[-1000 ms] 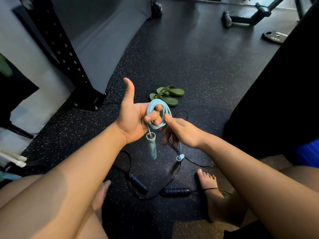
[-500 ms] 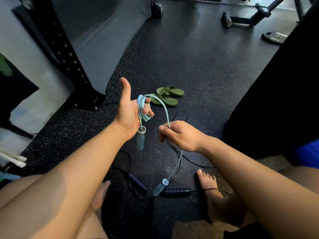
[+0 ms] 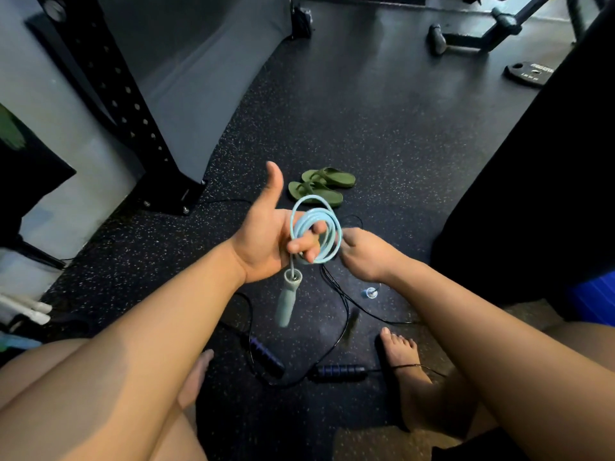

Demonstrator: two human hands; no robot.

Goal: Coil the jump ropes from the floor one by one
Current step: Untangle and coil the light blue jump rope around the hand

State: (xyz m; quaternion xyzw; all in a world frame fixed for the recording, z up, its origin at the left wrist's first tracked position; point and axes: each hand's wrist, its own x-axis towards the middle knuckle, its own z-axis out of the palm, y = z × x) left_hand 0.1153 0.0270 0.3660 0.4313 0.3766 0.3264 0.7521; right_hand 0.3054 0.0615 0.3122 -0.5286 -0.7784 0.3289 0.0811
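A light blue jump rope (image 3: 327, 224) is wound in several loops around the fingers of my left hand (image 3: 266, 234), thumb up. One pale blue handle (image 3: 288, 301) dangles below that hand. My right hand (image 3: 366, 254) pinches the rope at the coil's right side, and the second handle's end (image 3: 370, 292) hangs under it. A black jump rope (image 3: 339, 331) with two dark blue handles (image 3: 339, 372) lies uncoiled on the floor between my bare feet.
Green flip-flops (image 3: 319, 188) lie on the speckled rubber floor just beyond my hands. A black rack upright (image 3: 133, 104) stands at the left, a weight plate (image 3: 529, 73) and a bench base (image 3: 479, 34) far right. A dark mass (image 3: 549, 181) fills the right side.
The right hand rose from lower down and brought another turn of light blue rope onto the left hand. The free handle lifted off the floor.
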